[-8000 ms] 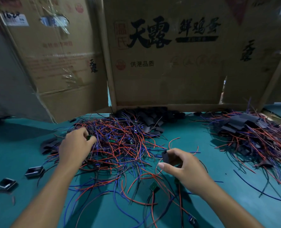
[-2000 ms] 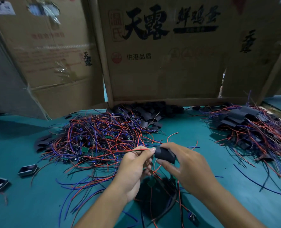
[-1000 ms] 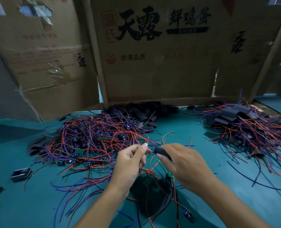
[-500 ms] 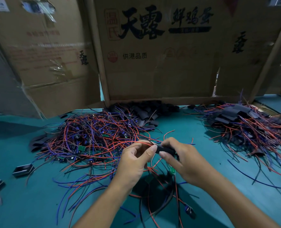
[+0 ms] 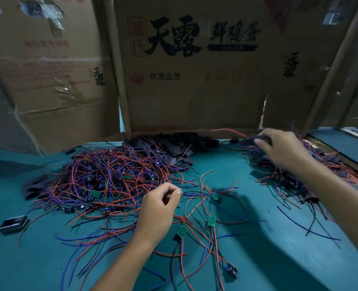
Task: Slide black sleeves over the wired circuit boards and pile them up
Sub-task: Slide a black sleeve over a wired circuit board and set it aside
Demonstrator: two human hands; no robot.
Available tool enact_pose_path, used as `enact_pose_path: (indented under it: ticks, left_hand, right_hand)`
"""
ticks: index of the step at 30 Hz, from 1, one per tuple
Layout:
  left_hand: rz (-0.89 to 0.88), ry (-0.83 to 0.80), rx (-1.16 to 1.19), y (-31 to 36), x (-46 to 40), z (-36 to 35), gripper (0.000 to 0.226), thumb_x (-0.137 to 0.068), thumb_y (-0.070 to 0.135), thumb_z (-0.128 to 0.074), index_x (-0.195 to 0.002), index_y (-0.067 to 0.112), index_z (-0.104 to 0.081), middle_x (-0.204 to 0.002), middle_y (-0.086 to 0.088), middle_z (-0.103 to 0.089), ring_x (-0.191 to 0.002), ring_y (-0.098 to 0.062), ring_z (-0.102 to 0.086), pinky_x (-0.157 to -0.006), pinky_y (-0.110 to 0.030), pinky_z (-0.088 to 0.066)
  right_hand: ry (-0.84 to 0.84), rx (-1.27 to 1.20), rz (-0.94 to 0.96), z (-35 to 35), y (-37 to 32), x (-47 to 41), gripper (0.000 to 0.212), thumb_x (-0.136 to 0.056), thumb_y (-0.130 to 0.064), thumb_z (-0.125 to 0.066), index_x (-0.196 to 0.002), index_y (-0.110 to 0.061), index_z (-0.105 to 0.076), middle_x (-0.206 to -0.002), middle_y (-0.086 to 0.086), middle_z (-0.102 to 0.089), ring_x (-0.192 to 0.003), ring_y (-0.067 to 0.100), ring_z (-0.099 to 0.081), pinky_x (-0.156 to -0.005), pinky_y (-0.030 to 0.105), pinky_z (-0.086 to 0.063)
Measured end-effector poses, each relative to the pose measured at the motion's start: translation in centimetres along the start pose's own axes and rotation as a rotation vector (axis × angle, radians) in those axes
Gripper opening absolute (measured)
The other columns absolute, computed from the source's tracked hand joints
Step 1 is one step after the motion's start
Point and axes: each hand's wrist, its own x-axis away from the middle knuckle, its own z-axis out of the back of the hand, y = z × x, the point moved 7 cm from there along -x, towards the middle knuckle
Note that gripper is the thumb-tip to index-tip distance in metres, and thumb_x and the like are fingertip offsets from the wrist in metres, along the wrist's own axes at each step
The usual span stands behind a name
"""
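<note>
Right hand (image 5: 283,150) now carrying sleeved board (image 5: 260,138) over right pile (image 5: 299,177); left hand (image 5: 159,208) loosely curled

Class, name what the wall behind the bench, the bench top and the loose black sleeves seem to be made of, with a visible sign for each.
Wall: corrugated cardboard, matte brown, with printed lettering and fold creases.
Bench top: probably a teal mat, smooth with a dull sheen.
Black sleeves: likely thin flexible plastic tubing; they lie flattened and curled.
</note>
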Motion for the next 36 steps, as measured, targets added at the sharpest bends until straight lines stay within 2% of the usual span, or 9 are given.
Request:
enact_pose_path:
  ticks: [4, 7, 10, 14, 19, 27, 31, 34, 36]
  left_hand:
    - [-0.008, -0.006, -0.035, -0.1, -0.1, 0.1, 0.022, -0.099, 0.027, -0.058, -0.079, 0.020, -0.062, -0.058, 0.012, -0.049, -0.052, -0.007, -0.038, -0.053, -0.023, -0.033]
    - [-0.003, 0.009, -0.061, -0.6, -0.2, 0.3, 0.025, -0.099, 0.028, -0.057, -0.076, 0.022, -0.060, -0.056, 0.011, -0.046, -0.050, -0.009, -0.036, -0.051, -0.024, -0.030]
    - [0.018, 0.055, -0.118, -1.3, -0.4, 0.6, 0.026, -0.099, 0.028, -0.057, -0.074, 0.023, -0.059, -0.052, 0.009, -0.041, -0.047, -0.011, -0.032, -0.048, -0.023, -0.025]
    - [0.063, 0.092, -0.187, -2.3, -0.5, 0.8, 0.028, -0.100, 0.029, -0.055, -0.072, 0.024, -0.056, -0.049, 0.008, -0.040, -0.046, -0.014, -0.032, -0.050, -0.034, -0.028]
    - [-0.072, 0.043, -0.474, -1.3, -0.6, 0.7, 0.026, -0.099, 0.033, -0.052, -0.075, 0.025, -0.055, -0.045, 0.008, -0.044, -0.040, -0.012, -0.038, -0.041, -0.027, -0.024]
    - [-0.172, -0.024, -0.608, -0.4, -0.1, 0.0, 0.022, -0.101, 0.037, -0.048, -0.083, 0.026, -0.055, -0.050, 0.010, -0.041, -0.046, -0.014, -0.042, -0.045, -0.029, -0.027]
    - [-0.186, 0.011, -0.578, 0.1, 0.1, 0.3, 0.012, -0.099, 0.039, -0.050, -0.096, 0.029, -0.056, -0.053, 0.012, -0.040, -0.049, -0.011, -0.047, -0.047, -0.031, -0.032]
    - [-0.217, 0.003, -0.536, 0.9, 0.3, 0.0, 0.035, -0.094, 0.043, -0.055, -0.127, 0.030, -0.052, -0.070, 0.009, -0.050, -0.073, -0.018, -0.061, -0.061, -0.035, -0.045]
    - [-0.255, -0.020, -0.490, 1.6, 0.6, -0.4, 0.043, -0.090, 0.041, -0.061, -0.129, 0.029, -0.050, -0.082, 0.006, -0.061, -0.080, -0.022, -0.062, -0.064, -0.035, -0.045]
  right_hand:
    - [0.055, 0.271, -0.187, 1.7, 5.9, -5.1, 0.022, -0.092, -0.034, -0.061, -0.105, -0.015, -0.062, -0.096, 0.012, -0.067, -0.083, 0.030, -0.058, -0.069, 0.037, -0.048]
    - [0.060, 0.434, -0.287, 1.0, 7.1, -6.2, 0.031, -0.091, -0.035, -0.060, -0.110, -0.010, -0.055, -0.108, 0.019, -0.065, -0.101, 0.037, -0.059, -0.087, 0.045, -0.046]
    - [-0.005, 0.306, -0.156, -2.6, 2.5, -6.6, 0.028, -0.090, -0.033, -0.058, -0.107, -0.011, -0.055, -0.104, 0.018, -0.066, -0.094, 0.035, -0.062, -0.079, 0.042, -0.049]
    - [-0.300, 0.104, 0.133, -11.9, -7.3, -4.9, 0.018, -0.093, -0.024, -0.052, -0.102, -0.016, -0.066, -0.103, 0.015, -0.070, -0.094, 0.032, -0.064, -0.077, 0.036, -0.051]
    - [-0.453, 0.040, 0.122, -19.6, -10.7, -5.1, 0.028, -0.094, -0.026, -0.058, -0.117, -0.012, -0.064, -0.114, 0.015, -0.066, -0.105, 0.035, -0.062, -0.086, 0.040, -0.053]
    - [-0.267, 0.197, 0.137, -19.6, -11.6, -5.5, 0.031, -0.092, -0.037, -0.060, -0.111, -0.012, -0.063, -0.104, 0.016, -0.068, -0.096, 0.037, -0.063, -0.077, 0.038, -0.049]
    - [-0.169, -0.280, -0.072, -14.6, -10.8, -1.2, 0.029, -0.093, -0.037, -0.060, -0.090, -0.010, -0.070, -0.080, 0.009, -0.071, -0.080, 0.028, -0.067, -0.067, 0.035, -0.049]
    - [-0.341, -0.875, -0.155, -12.7, -13.0, 5.8, 0.016, -0.092, -0.027, -0.067, -0.096, -0.011, -0.070, -0.076, 0.003, -0.074, -0.070, 0.019, -0.069, -0.064, 0.035, -0.055]
    - [-0.449, -1.104, -0.163, -11.9, -14.6, 9.7, 0.017, -0.088, -0.024, -0.068, -0.097, -0.010, -0.068, -0.078, 0.009, -0.073, -0.069, 0.021, -0.067, -0.062, 0.034, -0.055]
